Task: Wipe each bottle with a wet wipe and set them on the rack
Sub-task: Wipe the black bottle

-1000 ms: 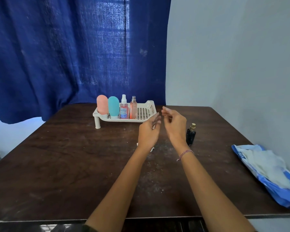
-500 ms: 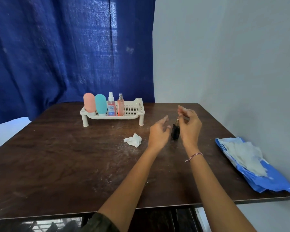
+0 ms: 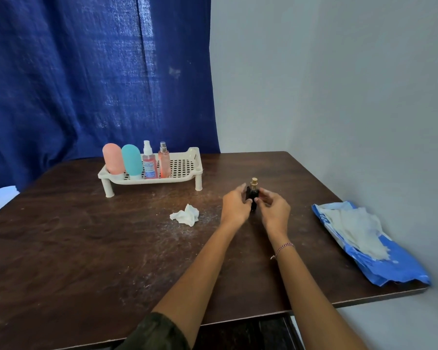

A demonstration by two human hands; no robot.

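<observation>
Head view: both hands meet at a small dark bottle (image 3: 253, 196) with a gold top, standing upright on the right half of the counter (image 3: 86, 248). The left hand (image 3: 234, 206) and the right hand (image 3: 274, 211) curl their fingers (image 3: 264, 192) round its sides and hold it. A crumpled wet wipe (image 3: 186, 215) lies just left of the hands. Far back, the white rack (image 3: 162, 180) holds a pink bottle (image 3: 113, 159), a teal bottle (image 3: 132, 160) and two spray bottles (image 3: 149, 162). A blue pack of wipes (image 3: 390, 266) lies by the right edge.

Dusty dark counter (image 3: 86, 248) lies beneath the left grip (image 3: 234, 207); blue curtain (image 3: 86, 72) hangs far beyond it, grey wall (image 3: 339, 97) to its right.
</observation>
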